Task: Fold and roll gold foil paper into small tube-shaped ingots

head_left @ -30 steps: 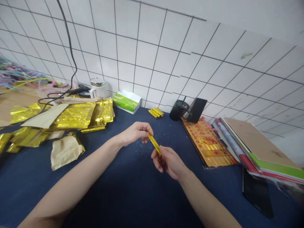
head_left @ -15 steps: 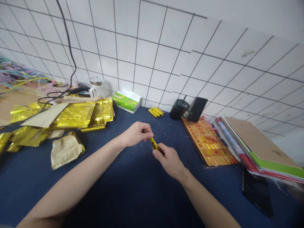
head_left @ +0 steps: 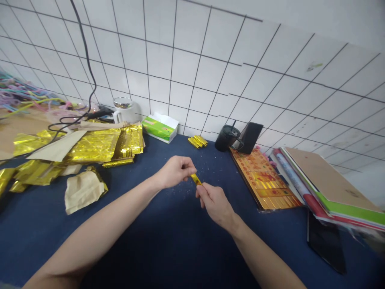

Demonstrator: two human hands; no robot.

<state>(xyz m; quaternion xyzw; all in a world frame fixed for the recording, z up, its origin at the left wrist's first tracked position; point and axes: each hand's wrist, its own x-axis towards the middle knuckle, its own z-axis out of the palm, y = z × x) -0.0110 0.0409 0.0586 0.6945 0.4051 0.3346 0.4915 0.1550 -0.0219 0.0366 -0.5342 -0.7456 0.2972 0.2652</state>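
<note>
A narrow folded strip of gold foil paper (head_left: 196,179) stretches between my two hands above the dark blue tabletop (head_left: 168,245). My left hand (head_left: 177,170) pinches its upper end between thumb and fingers. My right hand (head_left: 213,199) is closed on the lower end, which its fingers partly hide. Behind them, near the wall, lies a small group of folded gold strips (head_left: 197,141). To the left are stacked gold foil sheets (head_left: 93,146) and a crumpled piece of tan-backed foil paper (head_left: 82,192).
A green tissue pack (head_left: 161,128) and a white mug (head_left: 124,110) stand by the tiled wall. On the right are a black cup (head_left: 226,138), a propped phone (head_left: 252,137), an orange printed packet (head_left: 266,180), stacked folders (head_left: 333,184) and a dark tablet (head_left: 326,243). A black cable hangs at left.
My right thumb and fingers have shifted their grip on the gold strip, with the thumb now nearer its middle. My left hand has moved slightly right and down.
</note>
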